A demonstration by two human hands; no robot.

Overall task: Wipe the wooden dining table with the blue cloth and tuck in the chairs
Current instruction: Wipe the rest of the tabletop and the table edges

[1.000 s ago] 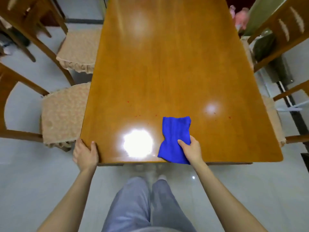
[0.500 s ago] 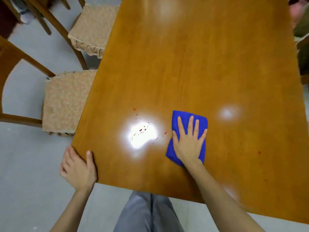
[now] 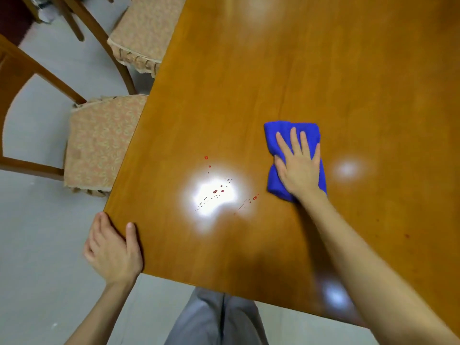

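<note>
In the head view, the right hand (image 3: 298, 168) lay flat, fingers spread, pressing the folded blue terry cloth (image 3: 293, 135) onto the glossy brown wooden dining table (image 3: 249, 83), well in from the near edge. The left hand (image 3: 112, 250) was curled over the table's near left corner, thumb on top, bracing. Small red droplets (image 3: 215, 191) sat just left of the cloth, some inside a bright lamp reflection. Two wooden chairs with beige patterned seat cushions (image 3: 99, 143) stood at the table's left side, seats only partly under it.

The cloth looked soft, light and limp; it would likely bunch if pushed from one edge, so a flat palm over its middle suited it. On the polished top it should slide easily.
</note>
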